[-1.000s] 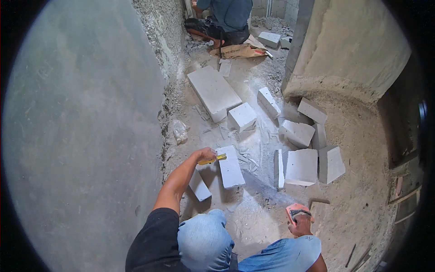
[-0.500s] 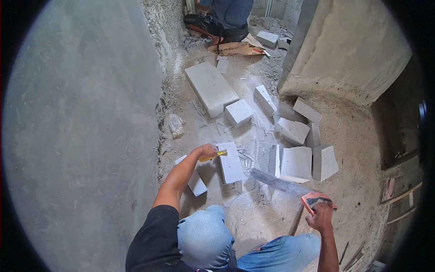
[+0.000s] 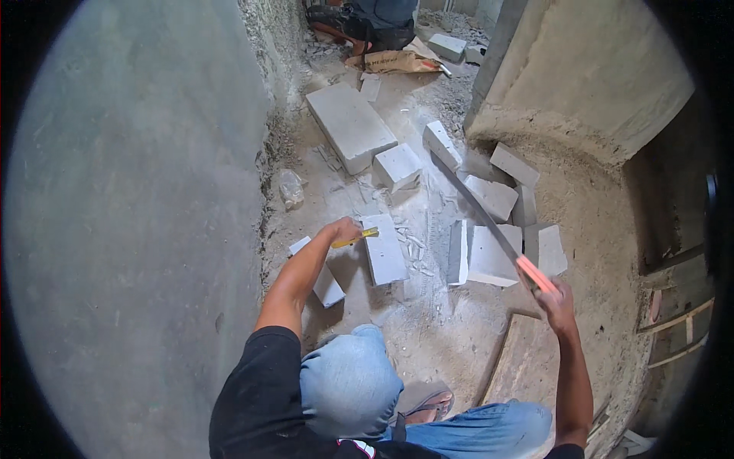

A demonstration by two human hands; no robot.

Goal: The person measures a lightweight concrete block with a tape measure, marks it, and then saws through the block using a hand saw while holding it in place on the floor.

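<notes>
My left hand (image 3: 348,230) is closed round a narrow yellow measuring tape (image 3: 368,232), whose end lies over the top of a white lightweight block (image 3: 388,256). That block rests on the dusty floor before my knees. In my right hand (image 3: 557,301) is a handsaw (image 3: 489,218), gripped by its orange handle. Its long blade points away and to the left, passing over other blocks at the right. Another pale block (image 3: 327,287) sits partly under my left forearm.
Several white blocks (image 3: 497,256) stand clustered at the right. A large slab (image 3: 352,126) lies farther off, a smaller block (image 3: 397,166) beside it. A wooden board (image 3: 514,359) is by my right knee. Another person (image 3: 382,27) crouches at the far end near a brown paper sack (image 3: 397,61). A wall (image 3: 138,229) bounds the left.
My right hand has raised and turned the saw; its blade swung from beside the block to point away over the right-hand blocks. My left hand keeps its place at the block.
</notes>
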